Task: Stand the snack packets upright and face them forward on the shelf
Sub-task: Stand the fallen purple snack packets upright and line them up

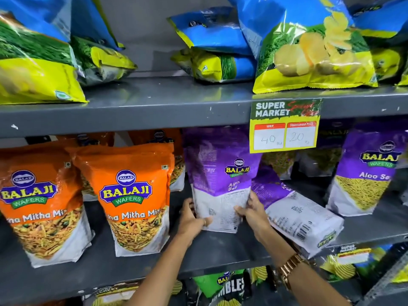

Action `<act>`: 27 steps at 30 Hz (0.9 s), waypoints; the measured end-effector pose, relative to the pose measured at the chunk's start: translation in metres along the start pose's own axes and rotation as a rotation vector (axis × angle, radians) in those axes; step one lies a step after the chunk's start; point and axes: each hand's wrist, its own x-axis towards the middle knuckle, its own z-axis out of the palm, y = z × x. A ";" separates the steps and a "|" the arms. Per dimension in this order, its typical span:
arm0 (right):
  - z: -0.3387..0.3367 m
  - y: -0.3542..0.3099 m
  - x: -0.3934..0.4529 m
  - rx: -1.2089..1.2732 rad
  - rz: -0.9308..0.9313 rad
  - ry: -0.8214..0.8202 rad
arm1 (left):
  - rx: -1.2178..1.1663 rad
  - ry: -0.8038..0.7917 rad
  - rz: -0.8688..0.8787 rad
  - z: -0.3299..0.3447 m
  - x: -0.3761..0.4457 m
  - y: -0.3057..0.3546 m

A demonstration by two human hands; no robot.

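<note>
A purple and white Aloo Sev packet stands upright on the middle shelf, its printed back turned toward me. My left hand grips its lower left edge and my right hand grips its lower right edge. Just to the right, a second purple packet lies flat on its face with the barcode up. Further right, a third purple packet stands facing forward. Two orange Mitha Mix packets stand facing forward on the left.
The upper shelf carries blue and yellow chip bags, two of them lying flat. A yellow price tag hangs from its edge. More purple packets sit dim at the back right. Green bags fill the shelf below.
</note>
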 end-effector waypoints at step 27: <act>0.007 0.025 -0.047 -0.242 -0.345 0.331 | -0.260 0.060 -0.084 0.014 0.014 0.044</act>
